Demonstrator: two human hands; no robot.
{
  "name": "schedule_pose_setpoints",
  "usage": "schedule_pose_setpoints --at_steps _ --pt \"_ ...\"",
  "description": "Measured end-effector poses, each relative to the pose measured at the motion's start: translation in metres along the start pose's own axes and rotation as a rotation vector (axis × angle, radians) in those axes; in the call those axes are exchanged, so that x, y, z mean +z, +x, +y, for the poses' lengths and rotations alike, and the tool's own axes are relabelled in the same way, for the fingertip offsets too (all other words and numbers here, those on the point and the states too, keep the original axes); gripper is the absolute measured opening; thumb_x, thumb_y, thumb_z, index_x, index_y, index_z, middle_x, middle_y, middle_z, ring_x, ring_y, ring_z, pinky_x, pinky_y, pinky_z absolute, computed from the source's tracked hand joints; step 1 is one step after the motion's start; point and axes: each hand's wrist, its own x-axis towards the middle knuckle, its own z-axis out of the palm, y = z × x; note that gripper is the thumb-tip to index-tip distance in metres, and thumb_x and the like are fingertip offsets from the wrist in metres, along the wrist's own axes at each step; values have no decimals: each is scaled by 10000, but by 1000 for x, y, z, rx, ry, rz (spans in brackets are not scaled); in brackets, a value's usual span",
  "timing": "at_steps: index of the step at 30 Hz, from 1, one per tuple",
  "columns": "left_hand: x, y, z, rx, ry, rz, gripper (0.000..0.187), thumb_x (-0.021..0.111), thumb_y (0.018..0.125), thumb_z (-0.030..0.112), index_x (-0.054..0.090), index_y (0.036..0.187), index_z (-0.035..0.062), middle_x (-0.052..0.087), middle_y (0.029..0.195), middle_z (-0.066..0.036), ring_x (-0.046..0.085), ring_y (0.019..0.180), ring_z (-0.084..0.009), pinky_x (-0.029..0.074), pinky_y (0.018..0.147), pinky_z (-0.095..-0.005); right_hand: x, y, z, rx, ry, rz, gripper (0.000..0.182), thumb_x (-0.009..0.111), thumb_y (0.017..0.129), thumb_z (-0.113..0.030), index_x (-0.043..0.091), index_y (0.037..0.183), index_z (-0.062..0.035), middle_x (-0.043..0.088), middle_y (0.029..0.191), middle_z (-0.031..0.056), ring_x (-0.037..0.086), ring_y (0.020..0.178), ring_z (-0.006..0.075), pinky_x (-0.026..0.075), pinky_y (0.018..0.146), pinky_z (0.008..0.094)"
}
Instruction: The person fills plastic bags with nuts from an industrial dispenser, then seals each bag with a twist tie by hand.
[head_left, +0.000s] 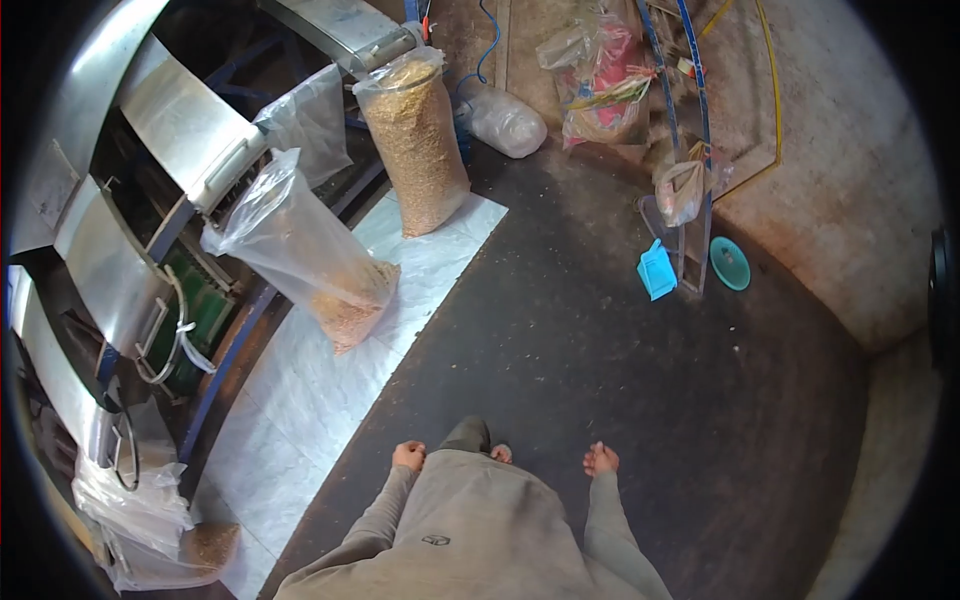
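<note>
My left hand [409, 456] hangs at my left side by the grey shirt, its fingers curled in and nothing seen in them. On the other side my right hand [600, 460] hangs away from the body over the dark floor, with loosely bent fingers slightly apart and holding nothing. Neither hand touches an object. Ahead on the left, a clear plastic bag [345, 290] leans, partly filled with tan flaky material. Beyond it a fuller clear bag [418, 150] of the same kind of material stands upright.
Metal chutes [190, 120] of a machine line the left side, above pale floor tiles [300, 390]. Another plastic bag [140, 520] is at lower left. A blue dustpan [656, 270], a green basin [730, 263] and a blue metal frame [697, 100] with hanging bags are at right.
</note>
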Motion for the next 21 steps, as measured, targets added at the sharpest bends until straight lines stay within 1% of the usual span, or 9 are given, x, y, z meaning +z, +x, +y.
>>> schedule_pose_setpoints --at_steps 2,7,10,11,13,15,18,20,21 --pt "21 39 40 62 42 25 300 647 936 236 771 1091 11 784 976 -169 765 896 -258 573 821 -363 15 47 -81 -64 -20 -3 340 560 1064 -358 704 1064 -50 694 769 45 641 594 138 486 479 303" --pt "49 140 167 -34 -94 -52 290 641 963 224 757 1075 -17 780 884 -147 753 816 -212 573 751 -348 65 143 -228 -174 -65 -25 318 544 1070 -365 703 1063 -90 693 785 19 642 603 124 507 487 306" --pt "70 236 237 -81 -156 -104 268 629 985 208 749 1072 -16 769 821 -122 732 720 -192 572 681 -347 97 206 -260 -102 -27 -48 328 549 1073 -331 698 1031 -42 690 764 45 623 567 132 479 463 312" --pt "84 279 262 -44 -179 -92 265 626 985 205 751 1061 -16 762 796 -118 723 690 -190 569 661 -348 105 230 -272 -88 36 -77 332 552 1072 -336 695 1016 -42 686 755 48 622 560 132 477 457 316" --pt "100 353 321 78 -202 -53 270 624 984 211 754 1034 -19 748 754 -117 708 652 -185 562 635 -347 125 242 -298 41 -40 3 324 572 1057 -335 687 988 -40 685 746 61 622 548 140 474 446 323" --pt "113 419 421 207 -249 -35 293 627 979 237 755 1006 -25 740 745 -125 703 644 -183 559 636 -348 135 260 -319 106 -25 -70 313 594 1039 -333 688 975 -41 700 761 85 651 574 163 505 466 338" --pt "107 486 594 411 -277 -59 327 631 976 275 749 993 -29 743 768 -123 705 672 -179 561 671 -348 153 275 -385 66 -109 0 310 601 1028 -319 702 973 -31 722 788 102 679 606 190 542 504 361" --pt "102 523 713 639 -273 -72 339 609 1004 242 715 1066 -74 734 779 -120 710 723 -181 552 678 -311 169 310 -418 62 -126 22 317 601 1029 -320 709 979 -26 730 801 107 691 623 199 557 525 374" --pt "98 541 770 732 -236 -60 329 610 1003 243 716 1075 -59 738 791 -118 714 743 -176 555 698 -315 175 329 -436 59 -156 63 324 601 1030 -320 717 985 -21 738 815 113 703 640 208 572 546 387"
